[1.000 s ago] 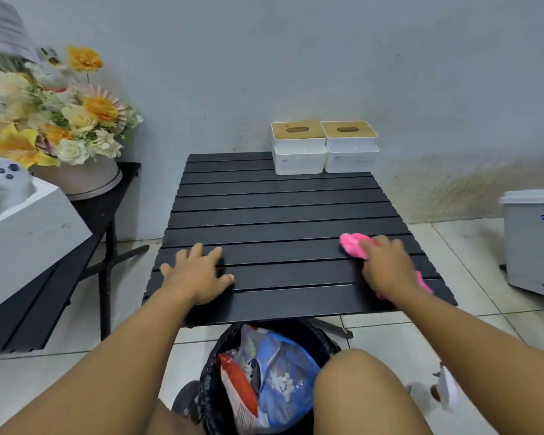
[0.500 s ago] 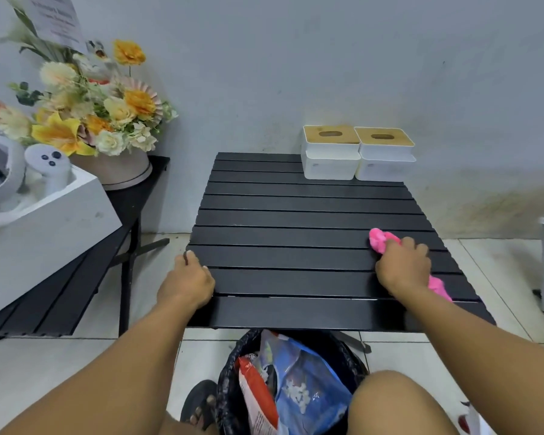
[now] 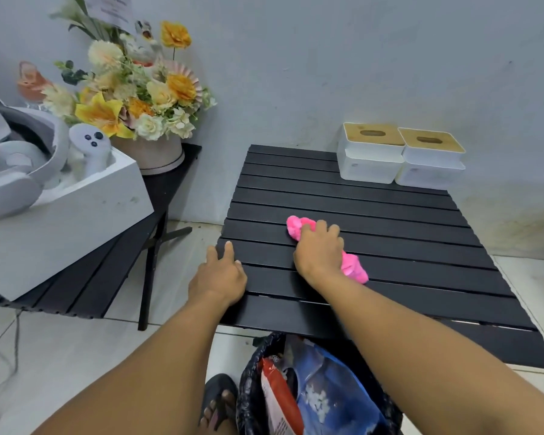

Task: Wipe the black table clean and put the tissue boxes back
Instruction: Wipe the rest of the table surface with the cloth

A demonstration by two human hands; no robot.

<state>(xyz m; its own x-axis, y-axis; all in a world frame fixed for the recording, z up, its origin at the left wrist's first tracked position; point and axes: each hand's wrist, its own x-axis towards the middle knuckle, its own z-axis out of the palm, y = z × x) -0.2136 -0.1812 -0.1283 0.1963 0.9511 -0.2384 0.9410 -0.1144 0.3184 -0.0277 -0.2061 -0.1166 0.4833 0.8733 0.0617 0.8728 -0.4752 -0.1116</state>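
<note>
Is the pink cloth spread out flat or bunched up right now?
Bunched up. The right hand grips the pink cloth as a wad on the black table, crumpled ends poking out both sides.

A black slatted counter (image 3: 390, 215) is being carried by the tiled floor (image 3: 60, 346), close against the wall. At its far right corner, the left tissue box (image 3: 369, 158) and the right tissue box (image 3: 431, 164) are being borne side by side, touching. A pink cloth (image 3: 354, 266) is being held against the middle slats by the right grip (image 3: 319, 251). The near left edge is being touched by the left grip (image 3: 219, 276). A black bag (image 3: 248, 387) is being kept on the floor under the near edge.
</note>
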